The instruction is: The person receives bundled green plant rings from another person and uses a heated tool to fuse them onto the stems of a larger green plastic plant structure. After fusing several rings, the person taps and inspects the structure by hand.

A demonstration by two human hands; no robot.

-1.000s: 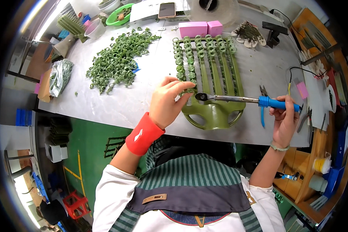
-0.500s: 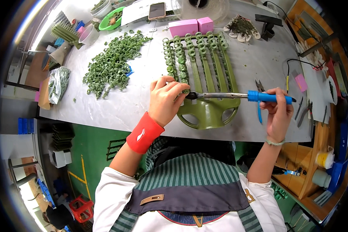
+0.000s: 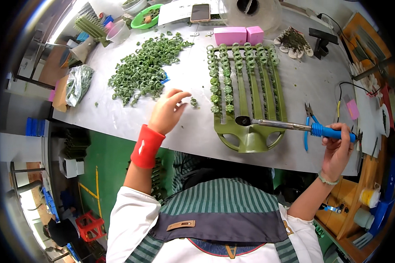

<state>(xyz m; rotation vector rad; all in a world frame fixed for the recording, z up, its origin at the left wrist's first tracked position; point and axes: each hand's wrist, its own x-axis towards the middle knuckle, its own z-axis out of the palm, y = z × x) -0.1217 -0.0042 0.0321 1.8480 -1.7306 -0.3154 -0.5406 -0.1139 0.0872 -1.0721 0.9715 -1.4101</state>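
Observation:
My left hand (image 3: 167, 111), a red wristband on its wrist, is over the grey table with thumb and fingers apart and nothing in them. A small curled green piece (image 3: 194, 102) lies just beyond its fingertips. To the right is an olive-green slatted rack (image 3: 252, 136) with two openings at its near end. Small green rings (image 3: 228, 90) line its bars, reaching furthest toward me on the two left ones. My right hand (image 3: 336, 151) is closed round the blue handle of a soldering-iron-like tool (image 3: 289, 126). Its dark round tip is over the rack's near left part.
A heap of green pieces (image 3: 140, 65) spreads across the table's left side, with a clear plastic bag (image 3: 79, 83) beyond. Pink blocks (image 3: 229, 36), a phone (image 3: 200, 12) and a soiled glove (image 3: 294, 42) lie at the back. Blue-handled cutters (image 3: 309, 125) lie right of the rack.
My left hand has let go of a small green piece at the rack and moved left, its fingers opening. The tool stays in my right hand near the rack. The whole view has shifted.

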